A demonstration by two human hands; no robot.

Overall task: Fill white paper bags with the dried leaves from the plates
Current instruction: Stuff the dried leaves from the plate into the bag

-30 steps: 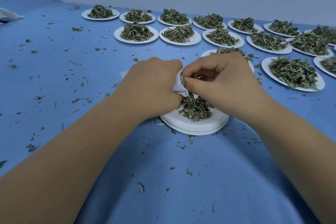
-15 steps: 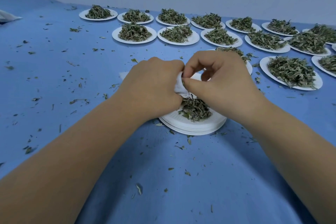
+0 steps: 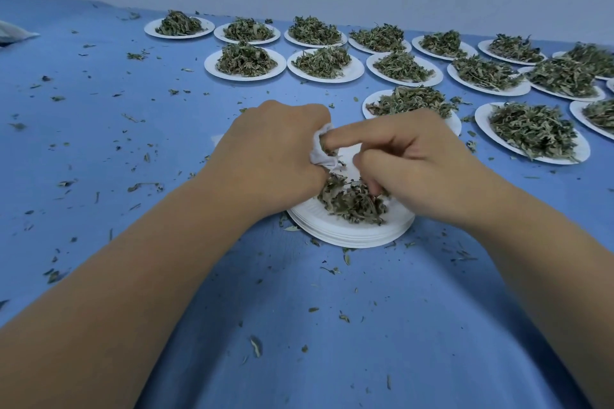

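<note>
My left hand [image 3: 272,156] grips a small white paper bag [image 3: 320,156] just above a stack of white plates [image 3: 349,232]. A pile of dried green leaves [image 3: 352,199] lies on the top plate. My right hand [image 3: 418,159] hovers over that pile with its index finger stretched out, the tip poking into the bag's mouth. The other fingers of that hand are curled down onto the leaves; whether they hold any is hidden. Most of the bag is covered by my left hand.
Many white plates heaped with dried leaves, such as one [image 3: 531,133] to the right, stand in rows toward the back and right of the blue table [image 3: 332,325]. Loose leaf bits lie scattered all over the cloth. A white bag [image 3: 13,33] lies at the far left edge.
My right hand has moved from pinching at the bag's mouth to stretching its index finger into it. The left hand stays on the bag, and more of the leaf pile shows.
</note>
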